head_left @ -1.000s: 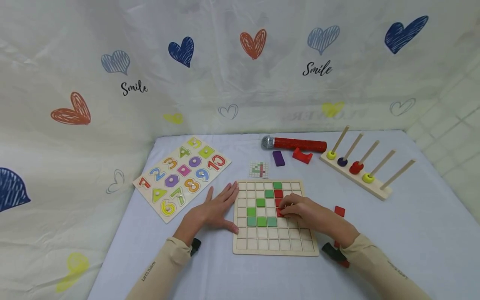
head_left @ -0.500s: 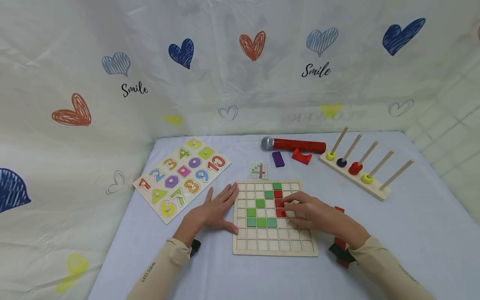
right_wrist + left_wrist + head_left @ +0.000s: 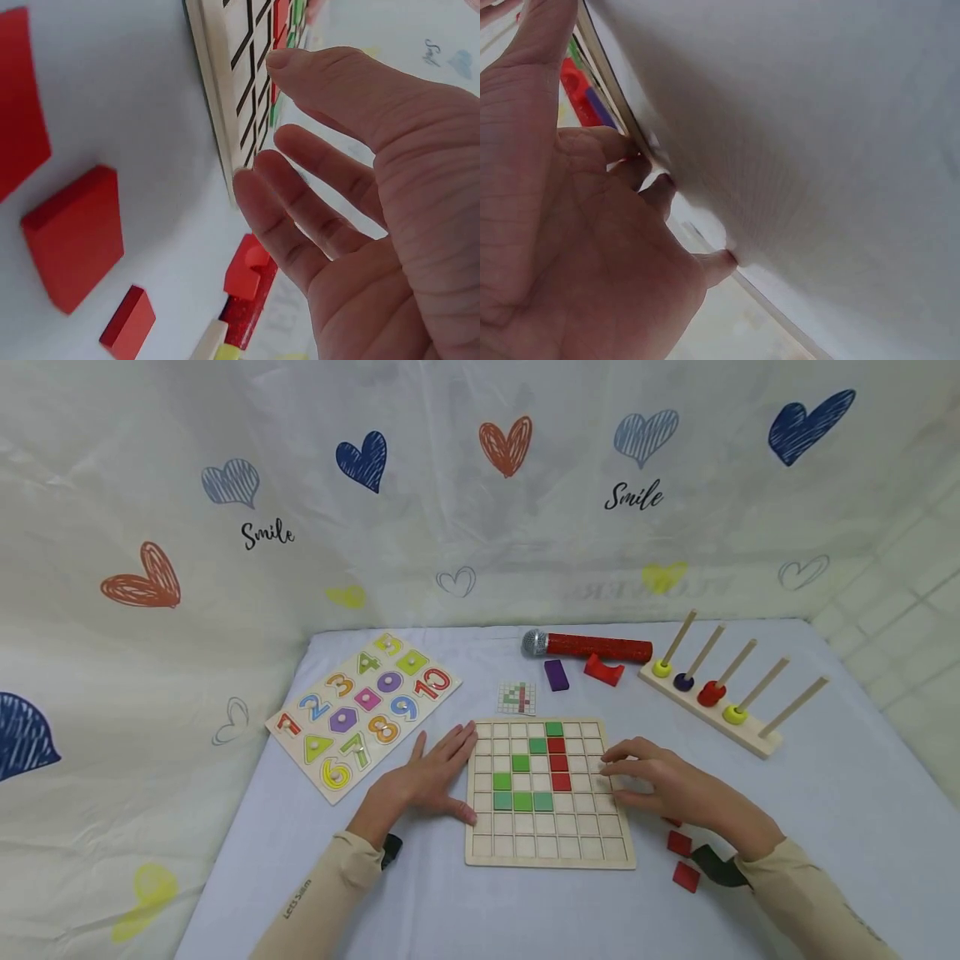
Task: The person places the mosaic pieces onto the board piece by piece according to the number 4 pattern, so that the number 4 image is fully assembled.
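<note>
A wooden grid board (image 3: pixel 525 846) lies on the white-covered table. Green tiles (image 3: pixel 521 763) run in a diagonal and a row on it, and three red tiles (image 3: pixel 558 763) stand in a column. My left hand (image 3: pixel 427 785) rests flat beside the board, its fingertips and thumb touching the left edge. Over the board's right edge hovers my right hand (image 3: pixel 663 781), fingers spread and nothing held, as the right wrist view also shows. Loose red tiles (image 3: pixel 79 236) lie on the table under and beside the right wrist.
A small pattern card (image 3: pixel 517 699) lies behind the board. Left of it is a number puzzle (image 3: pixel 360 697). Behind stand a purple block (image 3: pixel 557 675), a red arch block (image 3: pixel 603 670) and a red microphone (image 3: pixel 600 647). A peg stacker (image 3: pixel 712 708) with rings stands at the right.
My right hand has let go of the lowest red tile in the column and moved right, off the tiles to the board's edge. The left hand stays in place.
</note>
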Tool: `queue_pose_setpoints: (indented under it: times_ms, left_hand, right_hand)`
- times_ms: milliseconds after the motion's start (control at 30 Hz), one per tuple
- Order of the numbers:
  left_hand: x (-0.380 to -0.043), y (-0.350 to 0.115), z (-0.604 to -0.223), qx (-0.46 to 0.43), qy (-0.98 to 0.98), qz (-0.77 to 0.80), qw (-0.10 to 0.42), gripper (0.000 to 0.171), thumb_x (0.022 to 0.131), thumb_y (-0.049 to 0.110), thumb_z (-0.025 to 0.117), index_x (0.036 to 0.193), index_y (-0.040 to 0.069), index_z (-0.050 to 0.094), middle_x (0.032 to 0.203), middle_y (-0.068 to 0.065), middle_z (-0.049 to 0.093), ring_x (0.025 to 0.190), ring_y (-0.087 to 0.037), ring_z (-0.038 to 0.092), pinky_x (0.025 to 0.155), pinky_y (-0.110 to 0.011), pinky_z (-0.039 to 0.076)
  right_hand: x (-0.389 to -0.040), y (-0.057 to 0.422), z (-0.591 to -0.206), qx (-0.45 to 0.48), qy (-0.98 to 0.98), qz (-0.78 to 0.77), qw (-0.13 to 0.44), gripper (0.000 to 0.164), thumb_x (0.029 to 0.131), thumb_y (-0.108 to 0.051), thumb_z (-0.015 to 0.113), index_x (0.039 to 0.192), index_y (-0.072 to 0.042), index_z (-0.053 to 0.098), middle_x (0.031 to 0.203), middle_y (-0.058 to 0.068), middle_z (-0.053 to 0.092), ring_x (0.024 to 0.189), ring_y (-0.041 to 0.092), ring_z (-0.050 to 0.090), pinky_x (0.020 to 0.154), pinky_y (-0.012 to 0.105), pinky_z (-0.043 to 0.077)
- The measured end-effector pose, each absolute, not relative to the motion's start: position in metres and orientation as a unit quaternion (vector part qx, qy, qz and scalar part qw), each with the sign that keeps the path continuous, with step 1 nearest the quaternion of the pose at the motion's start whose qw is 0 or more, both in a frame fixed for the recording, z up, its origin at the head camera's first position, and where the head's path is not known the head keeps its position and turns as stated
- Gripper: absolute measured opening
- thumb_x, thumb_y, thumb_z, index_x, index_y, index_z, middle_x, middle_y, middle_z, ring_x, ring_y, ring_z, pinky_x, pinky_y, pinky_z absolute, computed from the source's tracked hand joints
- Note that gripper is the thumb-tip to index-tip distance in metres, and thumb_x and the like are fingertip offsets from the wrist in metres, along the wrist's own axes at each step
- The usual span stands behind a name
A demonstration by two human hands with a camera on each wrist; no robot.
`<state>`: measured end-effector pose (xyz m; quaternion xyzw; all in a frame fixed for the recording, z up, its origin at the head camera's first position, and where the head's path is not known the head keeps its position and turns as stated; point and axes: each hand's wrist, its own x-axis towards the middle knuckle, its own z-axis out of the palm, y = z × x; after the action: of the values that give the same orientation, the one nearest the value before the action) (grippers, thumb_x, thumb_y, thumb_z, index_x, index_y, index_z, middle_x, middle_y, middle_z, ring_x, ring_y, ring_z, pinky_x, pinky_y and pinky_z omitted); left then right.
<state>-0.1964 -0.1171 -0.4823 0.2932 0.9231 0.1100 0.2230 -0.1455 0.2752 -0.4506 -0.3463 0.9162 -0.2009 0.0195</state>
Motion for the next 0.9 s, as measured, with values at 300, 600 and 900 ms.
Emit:
queue_pose_setpoints:
  times_ms: [300,600,900]
  left_hand:
    - [-0.198,-0.118,-0.483,0.298,0.923,0.110,0.216,0.132,0.082,0.068,0.083,0.174,0.014,0.006,0.184,-0.002,-0.002,0.172,-0.025,-0.001,0.133,-0.070,-0.002]
    - [-0.197,-0.118,-0.482,0.298,0.922,0.114,0.218,0.131,0.082,0.067,0.084,0.174,0.014,0.007,0.184,-0.002,-0.002,0.172,-0.026,-0.001,0.133,-0.071,-0.002]
    - [-0.196,-0.118,-0.482,0.299,0.923,0.114,0.214,0.130,0.082,0.067,0.084,0.174,0.013,0.009,0.184,-0.003,0.000,0.172,-0.026,0.001,0.133,-0.072,-0.001]
  right_hand:
    - [-0.142,0.296,-0.451,-0.311,0.933,-0.182,0.014,0.039,0.083,-0.013,0.092,0.120,-0.010,0.081,0.130,0.013,0.071,0.117,0.032,0.066,0.084,0.035,0.067]
    - [-0.136,0.319,-0.452,-0.265,0.950,-0.165,0.018,0.037,0.083,-0.019,0.093,0.118,-0.014,0.082,0.128,0.010,0.072,0.118,0.030,0.063,0.087,0.039,0.065]
    - [-0.130,0.331,-0.458,-0.245,0.956,-0.159,0.038,0.033,0.080,-0.018,0.095,0.111,-0.015,0.083,0.114,0.003,0.072,0.106,0.022,0.064,0.081,0.030,0.065]
